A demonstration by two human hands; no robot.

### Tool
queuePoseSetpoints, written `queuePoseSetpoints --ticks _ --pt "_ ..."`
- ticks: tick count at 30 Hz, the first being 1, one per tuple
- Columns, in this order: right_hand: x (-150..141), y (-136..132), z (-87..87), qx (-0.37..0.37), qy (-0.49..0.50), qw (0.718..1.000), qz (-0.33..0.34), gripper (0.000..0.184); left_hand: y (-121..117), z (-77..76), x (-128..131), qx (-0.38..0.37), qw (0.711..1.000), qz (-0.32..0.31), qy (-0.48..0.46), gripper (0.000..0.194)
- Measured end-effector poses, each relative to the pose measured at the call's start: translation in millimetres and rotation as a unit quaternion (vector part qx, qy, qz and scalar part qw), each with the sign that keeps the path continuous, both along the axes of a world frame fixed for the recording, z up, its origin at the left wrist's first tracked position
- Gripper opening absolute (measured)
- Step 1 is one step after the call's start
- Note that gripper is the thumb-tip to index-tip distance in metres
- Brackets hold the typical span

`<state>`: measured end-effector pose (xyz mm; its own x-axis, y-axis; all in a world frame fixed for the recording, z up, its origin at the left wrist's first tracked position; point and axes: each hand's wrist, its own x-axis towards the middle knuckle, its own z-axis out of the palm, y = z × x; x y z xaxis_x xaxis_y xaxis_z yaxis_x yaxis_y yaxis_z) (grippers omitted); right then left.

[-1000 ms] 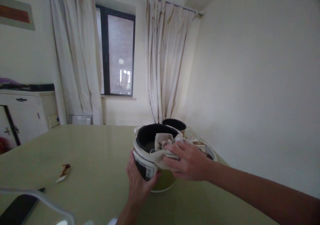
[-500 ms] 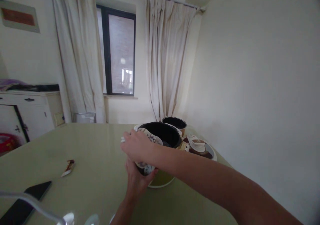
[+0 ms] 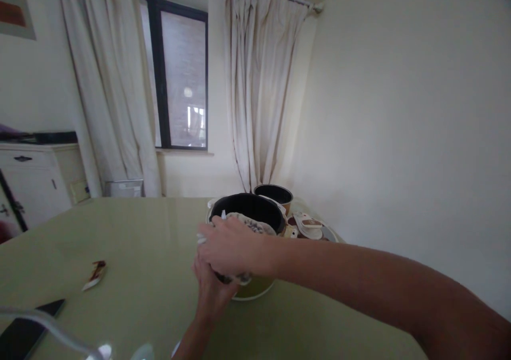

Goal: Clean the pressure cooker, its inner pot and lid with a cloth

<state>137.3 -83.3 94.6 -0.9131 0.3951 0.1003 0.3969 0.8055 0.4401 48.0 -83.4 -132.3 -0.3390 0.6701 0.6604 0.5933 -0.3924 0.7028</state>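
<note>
The right hand [image 3: 231, 247] is closed on a crumpled, patterned cloth [image 3: 259, 226], pressing it over the near rim and front of a rice cooker [image 3: 249, 205], its forearm reaching in from the right. The left hand [image 3: 213, 292] holds the cooker low on its front, thumb and fingers set apart around the side, just under the right hand. The cooker stands near the far edge of a pale green surface [image 3: 139, 237], its lid off and its dark interior in sight; the hands and cloth hide most of its front. Just behind it to the right is a dark-lined inner pot [image 3: 273, 192], and beside that, nearer, lies a white-and-brown lid [image 3: 313, 226]. Well apart on the left lie a small torn wrapper [image 3: 95, 275] and a dark phone [image 3: 19, 338], with a pale cable [image 3: 48, 322] crossing in front of the phone. Beyond the surface, light curtains [image 3: 259, 83] flank a dark-framed window [image 3: 183, 78], and a white cabinet [image 3: 32, 181] stands at the left.
</note>
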Motion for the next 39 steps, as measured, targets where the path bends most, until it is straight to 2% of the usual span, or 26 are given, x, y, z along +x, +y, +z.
queuePoseSetpoints --ticks 3,6,8,10,12,15,17,20,22,24,27,30,31,32,34,36,37,39 --pt "-31.6 16.8 4.5 -0.006 -0.010 1.000 -0.022 0.017 0.0 0.8 -1.9 0.010 1.000 0.006 -0.007 0.089" --pt "-27.7 18.1 6.9 -0.007 -0.009 1.000 -0.018 0.021 0.7 -1.4 -2.4 0.013 1.000 0.015 -0.007 0.087" --pt "-5.1 12.5 9.2 -0.027 -0.012 1.000 -0.005 0.025 1.4 -3.1 -2.3 0.019 1.000 0.015 -0.001 0.094" --pt "26.7 7.8 15.2 -0.079 -0.025 0.997 0.004 0.031 1.9 -3.7 -2.2 0.026 1.000 0.014 0.004 0.109" --pt "60.5 9.6 26.6 -0.154 -0.035 0.987 0.005 0.039 1.7 -2.6 -1.9 0.023 1.000 0.014 0.012 0.123" --pt "102.7 27.5 51.4 -0.279 -0.028 0.959 -0.025 0.032 0.2 0.4 -0.3 0.011 1.000 0.020 0.019 0.128" --pt "120.9 44.6 67.5 -0.333 0.024 0.941 -0.056 0.027 -1.5 2.3 1.3 0.016 0.999 0.023 0.021 0.126" --pt "130.4 65.1 78.5 -0.374 0.168 0.900 -0.146 0.048 -4.1 4.5 3.5 0.023 0.999 0.021 0.025 0.125" --pt "126.0 72.1 74.0 -0.406 0.205 0.865 -0.213 0.058 -5.3 5.2 4.5 0.020 0.999 0.018 0.022 0.124" --pt "116.1 76.0 62.5 -0.459 0.165 0.839 -0.243 0.058 -5.4 4.7 5.5 0.019 1.000 0.018 0.016 0.123" --pt "97.5 84.6 41.0 -0.548 0.112 0.798 -0.224 0.063 -3.2 1.7 7.4 0.023 0.999 0.030 0.014 0.124" --pt "77.4 101.6 19.3 -0.590 0.152 0.771 -0.183 0.067 0.4 -2.9 8.9 0.026 0.998 0.044 0.019 0.126" --pt "70.2 108.4 11.7 -0.583 0.161 0.779 -0.165 0.066 1.5 -4.4 9.1 0.024 0.998 0.048 0.022 0.127" --pt "62.9 115.2 3.9 -0.560 0.156 0.801 -0.141 0.062 2.4 -5.9 9.2 0.023 0.998 0.051 0.025 0.128" --pt "49.1 128.4 -11.3 -0.460 0.103 0.879 -0.068 0.053 4.0 -8.6 9.2 0.022 0.998 0.053 0.032 0.128" --pt "39.5 141.6 -23.1 -0.304 0.026 0.952 0.022 0.041 4.9 -10.7 9.3 0.027 0.998 0.054 0.035 0.127" --pt "37.1 148.8 -26.8 -0.223 -0.013 0.972 0.070 0.033 5.2 -11.3 9.4 0.029 0.997 0.056 0.034 0.127" --pt "36.9 164.4 -29.3 -0.096 -0.093 0.977 0.168 0.019 5.3 -11.7 9.8 0.033 0.997 0.060 0.031 0.128"
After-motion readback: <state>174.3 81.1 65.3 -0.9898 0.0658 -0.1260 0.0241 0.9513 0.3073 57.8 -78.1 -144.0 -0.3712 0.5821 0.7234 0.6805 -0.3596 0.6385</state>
